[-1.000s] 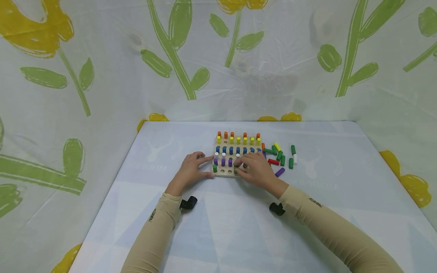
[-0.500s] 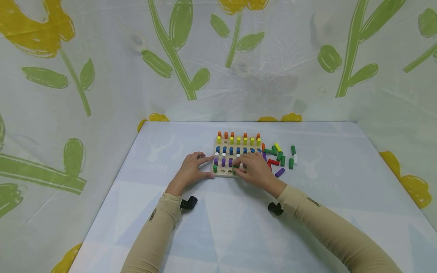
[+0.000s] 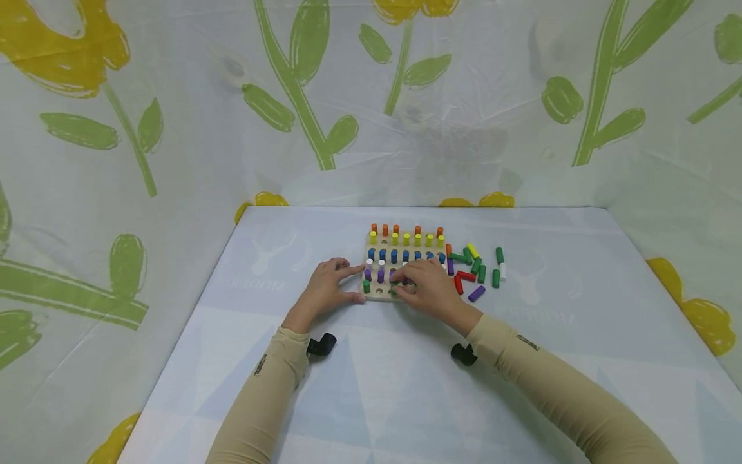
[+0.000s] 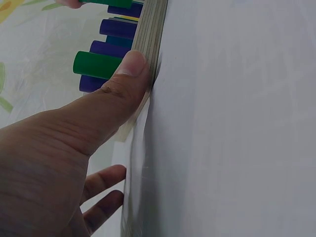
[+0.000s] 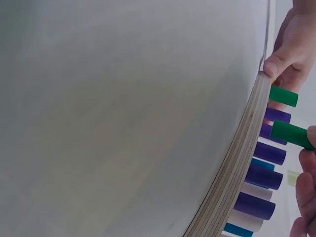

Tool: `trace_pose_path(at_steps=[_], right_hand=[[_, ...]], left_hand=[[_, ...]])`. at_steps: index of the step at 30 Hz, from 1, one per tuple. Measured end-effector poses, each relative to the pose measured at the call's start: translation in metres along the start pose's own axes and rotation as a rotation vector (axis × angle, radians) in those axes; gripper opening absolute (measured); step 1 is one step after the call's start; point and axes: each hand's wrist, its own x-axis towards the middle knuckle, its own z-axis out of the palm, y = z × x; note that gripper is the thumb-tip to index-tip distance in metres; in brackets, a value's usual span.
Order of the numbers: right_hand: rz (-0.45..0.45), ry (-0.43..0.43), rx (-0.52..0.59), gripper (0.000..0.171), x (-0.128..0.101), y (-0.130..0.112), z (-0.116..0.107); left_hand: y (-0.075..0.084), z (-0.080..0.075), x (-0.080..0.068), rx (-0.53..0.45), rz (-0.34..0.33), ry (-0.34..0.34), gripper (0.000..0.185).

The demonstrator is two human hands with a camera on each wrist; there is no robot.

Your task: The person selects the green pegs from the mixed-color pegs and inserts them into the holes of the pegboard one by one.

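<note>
A wooden pegboard [image 3: 380, 298] lies on the table, with orange, yellow, blue, white and purple pegs upright in its rows. My left hand [image 3: 326, 288] is at its left side; the thumb presses the front left corner and the index finger reaches the left edge. Between thumb and fingertips my right hand [image 3: 433, 290] pinches a green peg [image 5: 291, 135] over the front row. In the right wrist view that peg stands out from the board beyond the others. Another green peg [image 4: 96, 65] sits in the front left hole. My right hand hides part of the board's right side.
Loose pegs lie right of the board: several green pegs [image 3: 482, 274], red pegs [image 3: 466, 276], a yellow peg [image 3: 473, 251], a white peg [image 3: 502, 271] and purple pegs [image 3: 476, 294]. A flowered curtain [image 3: 475, 96] stands behind the table [image 3: 371, 386].
My right hand has shifted a little to the left along the front row with the green peg. The left hand has stayed at the board's left side.
</note>
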Motion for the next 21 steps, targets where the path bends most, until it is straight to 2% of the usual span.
trace_pose_path(at_steps=[21], right_hand=[[-0.054, 0.015, -0.039, 0.017, 0.0067, -0.0027, 0.0089]], left_hand=[[0.0009, -0.0012, -0.0005, 0.0, -0.008, 0.0, 0.08]])
